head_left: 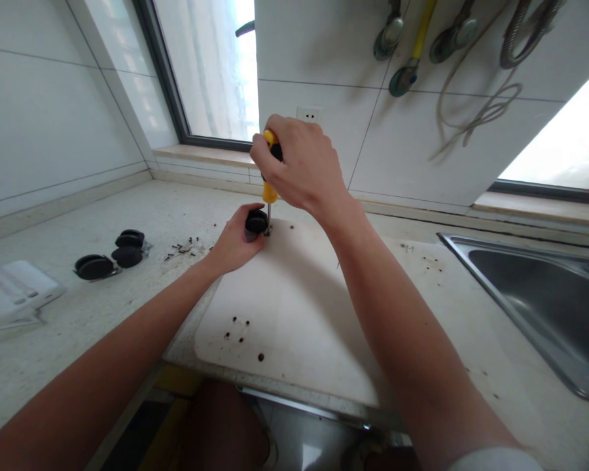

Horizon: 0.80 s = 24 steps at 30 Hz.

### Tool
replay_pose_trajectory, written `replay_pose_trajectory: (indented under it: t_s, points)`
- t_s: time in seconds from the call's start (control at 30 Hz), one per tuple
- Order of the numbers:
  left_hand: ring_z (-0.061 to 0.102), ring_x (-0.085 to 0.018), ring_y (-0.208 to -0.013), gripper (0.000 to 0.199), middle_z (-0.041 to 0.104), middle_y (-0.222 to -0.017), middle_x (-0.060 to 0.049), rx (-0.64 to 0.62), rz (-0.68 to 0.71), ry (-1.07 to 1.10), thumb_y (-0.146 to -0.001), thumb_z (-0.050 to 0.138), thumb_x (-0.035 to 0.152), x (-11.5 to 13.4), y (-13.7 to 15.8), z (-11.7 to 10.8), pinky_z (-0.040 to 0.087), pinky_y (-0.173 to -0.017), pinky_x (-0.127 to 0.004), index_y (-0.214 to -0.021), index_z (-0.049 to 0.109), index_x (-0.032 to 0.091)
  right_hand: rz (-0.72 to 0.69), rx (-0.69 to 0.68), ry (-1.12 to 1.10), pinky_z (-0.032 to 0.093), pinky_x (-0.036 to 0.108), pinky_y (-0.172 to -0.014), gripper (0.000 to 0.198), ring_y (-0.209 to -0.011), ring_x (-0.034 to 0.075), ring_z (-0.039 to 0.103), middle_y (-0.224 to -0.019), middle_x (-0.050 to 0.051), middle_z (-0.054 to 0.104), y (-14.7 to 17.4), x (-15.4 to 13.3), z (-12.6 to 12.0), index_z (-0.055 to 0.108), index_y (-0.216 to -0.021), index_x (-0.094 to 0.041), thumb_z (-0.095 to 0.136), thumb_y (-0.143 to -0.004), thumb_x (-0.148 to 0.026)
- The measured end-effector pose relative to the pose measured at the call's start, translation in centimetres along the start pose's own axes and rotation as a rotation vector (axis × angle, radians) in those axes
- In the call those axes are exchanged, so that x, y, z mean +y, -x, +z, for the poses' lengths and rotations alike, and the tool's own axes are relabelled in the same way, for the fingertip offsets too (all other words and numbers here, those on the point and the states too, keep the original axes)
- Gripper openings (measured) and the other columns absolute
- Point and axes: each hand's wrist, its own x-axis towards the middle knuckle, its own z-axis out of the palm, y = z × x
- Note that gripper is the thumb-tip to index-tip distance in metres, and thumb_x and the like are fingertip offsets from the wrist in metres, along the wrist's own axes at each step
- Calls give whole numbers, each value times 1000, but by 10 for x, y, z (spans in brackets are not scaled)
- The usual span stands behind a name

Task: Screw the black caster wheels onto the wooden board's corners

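Caster wheel (256,224) is sitting at the far left corner of a white board (294,307), which is lying flat on the speckled countertop (127,229). Left hand (233,245) is reaching in from the left and cupping the black wheel, with the thumb and fingers curling around its near side and holding it against the board. Right hand (299,167) is hovering directly above the wheel, fingers wrapping tightly around the yellow-and-black handle of a screwdriver (269,176); the shaft is pointing straight down, and its tip is meeting the board just to the right of the wheel (whether it is seated in a screw cannot be told). Both forearms are extending over the board, the right one crossing its middle.

Three more black casters (110,257) are lying together on the countertop well to the left, with small dark screws (184,247) scattered between them and the board. Dark holes (240,330) are showing near the board's front left corner. A white case (14,288) is resting at the far left edge, and a steel sink (544,301) is occupying the right.
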Motion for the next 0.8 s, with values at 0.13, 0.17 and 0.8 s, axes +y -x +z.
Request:
replay_pose_trajectory:
  t_s: [0.13, 0.17, 0.8]
  points:
    - [69, -34, -129, 67, 70, -137, -14, 29, 41, 10, -82, 71, 19, -3, 1, 1, 57, -115, -58, -146, 55, 23, -47, -41, 28, 37, 39, -76, 42, -92, 29, 62, -107, 11, 75, 2, -3, -8, 68, -108, -28, 39, -117, -57]
    - [69, -34, -130, 67, 69, -137, -14, 34, 51, 10, -82, 71, 18, -3, 1, 1, 58, -115, -58, -146, 54, 24, -58, -50, 39, 37, 40, -75, 45, -91, 29, 61, -108, 11, 75, 3, -4, -9, 69, -110, -29, 39, -116, -62]
    - [65, -33, -129, 64, 61, -136, -13, 79, 127, -32, -80, 69, 12, -5, 1, 2, 58, -115, -60, -140, 55, 28, -97, -97, 104, 36, 38, -73, 35, -91, 29, 65, -108, 8, 78, 8, -15, -13, 68, -132, -29, 48, -115, -53]
